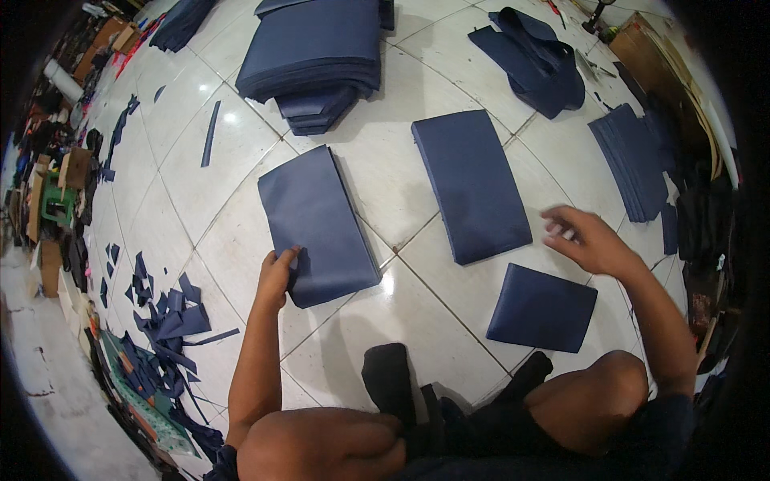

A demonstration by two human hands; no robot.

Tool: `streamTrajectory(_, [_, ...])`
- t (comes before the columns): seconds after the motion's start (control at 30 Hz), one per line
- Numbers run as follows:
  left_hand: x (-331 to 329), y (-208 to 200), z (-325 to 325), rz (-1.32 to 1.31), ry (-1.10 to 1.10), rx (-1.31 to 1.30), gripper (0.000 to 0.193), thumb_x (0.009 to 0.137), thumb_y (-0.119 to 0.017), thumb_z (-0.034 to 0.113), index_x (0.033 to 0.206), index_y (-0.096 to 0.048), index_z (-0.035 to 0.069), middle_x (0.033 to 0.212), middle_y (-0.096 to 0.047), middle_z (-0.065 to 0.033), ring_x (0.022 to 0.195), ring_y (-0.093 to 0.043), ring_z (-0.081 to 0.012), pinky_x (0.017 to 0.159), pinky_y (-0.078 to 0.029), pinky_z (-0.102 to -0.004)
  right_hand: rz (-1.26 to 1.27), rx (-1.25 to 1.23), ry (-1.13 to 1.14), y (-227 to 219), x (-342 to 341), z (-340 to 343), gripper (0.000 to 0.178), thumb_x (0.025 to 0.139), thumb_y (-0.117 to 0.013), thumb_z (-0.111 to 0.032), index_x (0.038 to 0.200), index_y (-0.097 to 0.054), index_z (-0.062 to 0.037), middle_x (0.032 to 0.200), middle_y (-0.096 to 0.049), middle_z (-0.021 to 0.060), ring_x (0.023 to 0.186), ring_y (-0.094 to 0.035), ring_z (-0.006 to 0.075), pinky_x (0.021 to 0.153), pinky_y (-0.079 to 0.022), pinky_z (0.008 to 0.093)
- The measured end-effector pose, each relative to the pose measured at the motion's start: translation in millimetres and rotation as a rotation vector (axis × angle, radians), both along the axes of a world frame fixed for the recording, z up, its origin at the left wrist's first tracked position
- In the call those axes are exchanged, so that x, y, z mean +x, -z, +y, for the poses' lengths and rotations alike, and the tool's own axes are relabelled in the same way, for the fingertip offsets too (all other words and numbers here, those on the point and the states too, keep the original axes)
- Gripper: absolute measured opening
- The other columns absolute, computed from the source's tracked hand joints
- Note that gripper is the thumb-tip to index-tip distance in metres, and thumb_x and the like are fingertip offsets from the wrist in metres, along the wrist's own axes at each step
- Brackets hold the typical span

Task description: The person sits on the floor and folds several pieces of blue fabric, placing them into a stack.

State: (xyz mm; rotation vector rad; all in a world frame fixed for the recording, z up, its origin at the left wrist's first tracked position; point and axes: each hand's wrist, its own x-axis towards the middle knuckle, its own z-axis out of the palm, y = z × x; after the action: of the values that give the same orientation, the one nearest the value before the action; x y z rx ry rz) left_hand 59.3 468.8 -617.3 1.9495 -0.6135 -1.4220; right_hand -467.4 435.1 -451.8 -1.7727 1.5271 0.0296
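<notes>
My left hand (277, 276) grips the near left corner of a dark blue folded sheet stack (321, 228) on the tiled floor, its thumb on top. My right hand (587, 240) is just right of a second, taller rectangular dark blue stack (472, 186). Its fingers are loosely bent and apart, with nothing seen between them, and slightly blurred. Below that hand a smaller dark blue rectangular piece (542, 308) lies flat, near my right foot. The material looks smooth, like leatherette or coated fabric.
A high pile of dark blue sheets (313, 52) stands at the far middle. Curled strips (533, 64) lie at the far right, and a strip stack (630, 160) at the right. Offcuts (172, 313) litter the left floor. Clutter lines both sides, including a green stool (58, 200).
</notes>
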Motion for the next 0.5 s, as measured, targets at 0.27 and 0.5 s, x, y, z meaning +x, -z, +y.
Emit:
streamTrajectory(0.27, [35.4,-15.2,-11.1,-0.788,0.444,-0.309,0.052,0.090,-0.073,0.035,0.119,-0.058,-0.006,0.091,-0.067,-0.0149,0.085,-0.064,-0.0244,0.076,-0.050,-0.0360,-0.102,-0.093,0.789,127.6,-177.5,201.5,0.039,0.093,-0.071,-0.024,0.124,-0.060,-0.0031,0.108,-0.066,0.0120,0.098,-0.065,0.0216,0.083,-0.055,0.0356])
streamTrajectory(0.5, [-231.0,-165.7,-21.8,-0.204,1.380,-0.265,0.033,0.090,-0.072,0.020,0.115,-0.060,0.001,0.094,-0.064,-0.0097,0.085,-0.063,-0.0187,0.073,-0.052,-0.0314,0.111,-0.364,0.729,174.1,-176.8,261.6,0.042,0.092,-0.069,-0.021,0.129,-0.058,-0.0037,0.122,-0.057,0.0192,0.110,-0.059,0.0360,0.094,-0.050,0.0416])
